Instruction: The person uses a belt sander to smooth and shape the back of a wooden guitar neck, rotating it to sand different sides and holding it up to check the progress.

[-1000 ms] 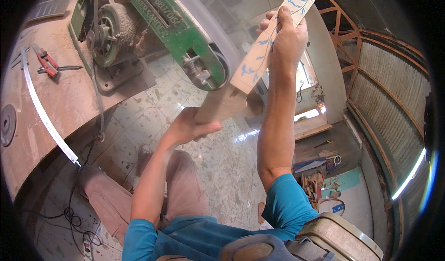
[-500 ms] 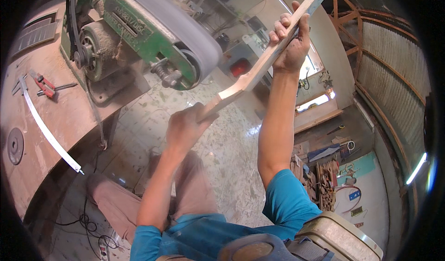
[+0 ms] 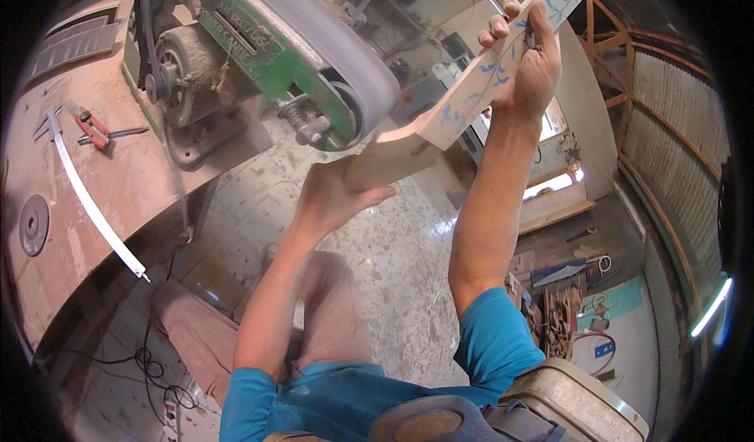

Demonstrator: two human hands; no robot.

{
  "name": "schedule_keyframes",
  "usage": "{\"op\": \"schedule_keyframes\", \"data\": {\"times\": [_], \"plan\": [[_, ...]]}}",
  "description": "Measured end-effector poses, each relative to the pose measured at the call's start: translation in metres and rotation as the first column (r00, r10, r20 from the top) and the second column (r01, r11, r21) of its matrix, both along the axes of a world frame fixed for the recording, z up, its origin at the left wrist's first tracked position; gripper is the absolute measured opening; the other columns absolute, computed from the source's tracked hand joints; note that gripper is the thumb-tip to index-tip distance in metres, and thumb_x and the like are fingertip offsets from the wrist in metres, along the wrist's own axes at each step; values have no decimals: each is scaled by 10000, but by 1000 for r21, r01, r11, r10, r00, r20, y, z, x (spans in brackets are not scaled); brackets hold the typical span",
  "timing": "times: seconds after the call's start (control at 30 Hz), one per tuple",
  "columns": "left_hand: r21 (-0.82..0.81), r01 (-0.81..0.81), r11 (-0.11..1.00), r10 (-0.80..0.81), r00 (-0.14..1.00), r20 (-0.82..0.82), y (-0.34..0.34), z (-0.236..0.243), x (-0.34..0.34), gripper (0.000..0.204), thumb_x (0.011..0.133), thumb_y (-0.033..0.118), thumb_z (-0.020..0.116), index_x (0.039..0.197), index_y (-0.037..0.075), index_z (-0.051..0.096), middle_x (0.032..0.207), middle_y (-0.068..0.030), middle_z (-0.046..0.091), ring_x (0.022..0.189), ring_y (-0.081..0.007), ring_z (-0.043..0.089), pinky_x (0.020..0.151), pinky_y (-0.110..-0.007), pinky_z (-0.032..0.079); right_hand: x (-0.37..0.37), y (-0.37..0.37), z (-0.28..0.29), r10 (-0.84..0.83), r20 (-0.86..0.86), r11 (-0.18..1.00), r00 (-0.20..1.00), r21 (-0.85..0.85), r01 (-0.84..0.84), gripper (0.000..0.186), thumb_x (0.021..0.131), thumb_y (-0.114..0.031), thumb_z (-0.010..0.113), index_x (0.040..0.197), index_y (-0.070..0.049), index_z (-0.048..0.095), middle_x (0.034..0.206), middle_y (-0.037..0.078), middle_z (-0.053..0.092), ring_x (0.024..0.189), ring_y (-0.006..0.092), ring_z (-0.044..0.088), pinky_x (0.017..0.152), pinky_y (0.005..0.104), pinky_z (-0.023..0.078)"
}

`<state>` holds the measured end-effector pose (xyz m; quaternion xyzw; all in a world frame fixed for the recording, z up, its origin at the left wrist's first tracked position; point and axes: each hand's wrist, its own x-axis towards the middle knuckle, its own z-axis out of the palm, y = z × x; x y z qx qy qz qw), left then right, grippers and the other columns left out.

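Now both hands half-curled round the wooden board, less edge-on than before

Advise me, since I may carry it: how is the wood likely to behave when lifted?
The wood is likely stiff, showing no sag between the left hand and right hand. It looks fairly light for its length, being slim. Held by one end, it might tip, since it is long.
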<state>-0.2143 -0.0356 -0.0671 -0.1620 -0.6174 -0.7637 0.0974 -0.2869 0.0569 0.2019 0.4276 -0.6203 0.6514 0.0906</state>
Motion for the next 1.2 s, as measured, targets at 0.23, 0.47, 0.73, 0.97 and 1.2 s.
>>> {"op": "schedule_keyframes", "data": {"times": [0.23,0.47,0.73,0.97,1.2], "plan": [[21,82,996,-83,996,43,-6,1,-2,431,745,341,916,872,-30,737,722,-63,722,655,-103,655,604,-296,521,-4,-29,-5,-209,-88,976,974,49,213,233,1049,-172,573,1200,-39,457,958,125,619,714,191,638,592,321,587],[80,168,983,-176,979,102,-14,-5,-3,446,730,332,920,867,-48,731,711,-64,698,643,-102,634,574,-290,498,-5,-37,-10,-327,-78,943,942,41,331,209,1040,-148,581,1152,-33,448,920,129,627,671,197,637,562,327,567],[72,221,973,-228,967,110,-25,-10,-6,504,733,367,892,1017,-29,763,868,-141,766,767,-203,721,726,-348,561,-7,-32,-19,-396,-94,918,914,-20,396,233,1046,-179,589,1142,-29,439,899,126,609,642,187,626,541,327,554],[30,139,990,-139,990,27,-27,-20,-10,520,734,382,905,1027,-23,762,898,-140,768,802,-216,727,757,-357,563,-7,-31,-24,-368,-117,930,923,-32,367,247,1047,-214,591,1132,-38,441,865,119,593,623,191,647,527,336,588],[35,89,995,-88,996,-25,-34,-20,-9,515,751,362,902,1059,-23,753,900,-142,765,796,-205,720,758,-341,556,0,-37,-28,-371,-148,929,917,-43,369,225,1047,-219,597,1074,-40,463,848,112,596,614,180,643,525,332,578]]}}
